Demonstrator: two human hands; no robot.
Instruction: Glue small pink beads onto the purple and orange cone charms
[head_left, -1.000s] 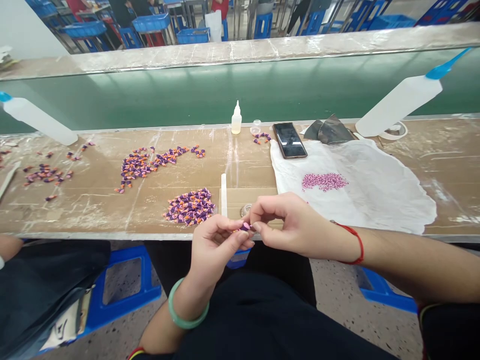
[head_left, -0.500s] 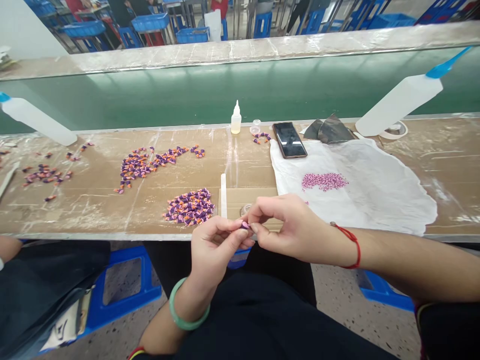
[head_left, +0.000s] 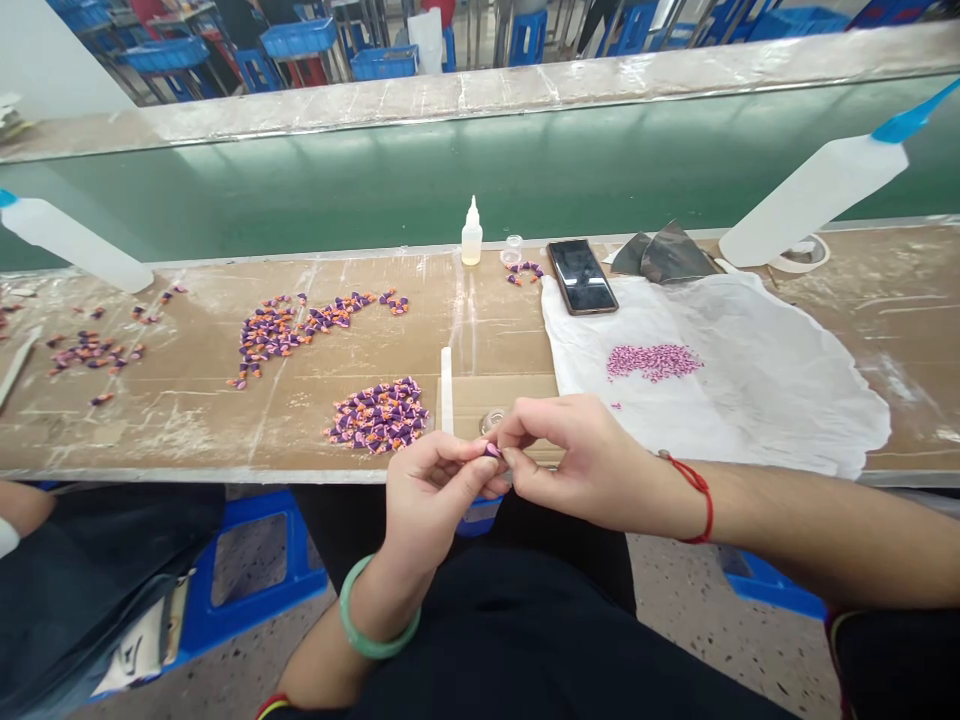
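Observation:
Between the thumb and fingers of my left hand (head_left: 424,495) is a small purple and pink piece (head_left: 492,451), partly covered by the fingertips. My right hand (head_left: 581,460) meets it from the right, thumb and forefinger pinched at the piece's edge; whatever is between those fingertips is too small to make out. Left of the hands lies a heap of purple, pink and orange pieces (head_left: 380,415). Tiny pink bits (head_left: 654,362) are spread on a white cloth (head_left: 780,400) to the right. Just behind the fingers sits a small round clear container (head_left: 493,420), partly hidden.
A white strip (head_left: 447,390) lies by a cardboard sheet (head_left: 510,392). Further back stand a small dropper bottle (head_left: 471,240), a phone (head_left: 581,277) and a large tilted white bottle (head_left: 817,200). More coloured pieces (head_left: 266,335) lie left. Another person's arm (head_left: 26,505) shows at the left edge.
Both hands stay almost in place around the small piece, with only a slight shift right. The view has tilted a little.

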